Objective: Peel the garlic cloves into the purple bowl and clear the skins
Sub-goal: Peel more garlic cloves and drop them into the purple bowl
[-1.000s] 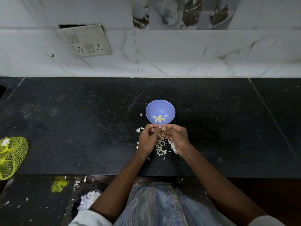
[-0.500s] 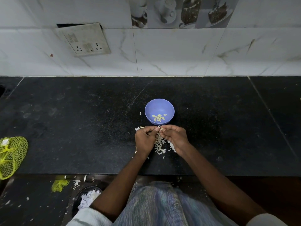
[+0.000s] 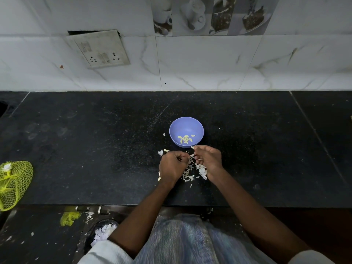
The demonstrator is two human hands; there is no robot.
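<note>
Both grips are curled: the right hand point(image 3: 208, 159) pinches a pale sliver, clove or skin I cannot tell, just short of the purple bowl point(image 3: 186, 131) directly beyond it, nearer than the fisted left hand point(image 3: 174, 164), above skins point(image 3: 190, 173) on the surface point(image 3: 95, 149).

1. Both forearms reached forward from the bottom of the view, angled inward so the hands sat close together.
2. The left hand point(image 3: 173, 165) was knuckles up, its fingers curled under into a loose fist; what it held could not be seen.
3. The right hand point(image 3: 208, 159) sat just beside it, fingers curled, thumb and forefinger pinching a small pale piece at the tips.
</note>
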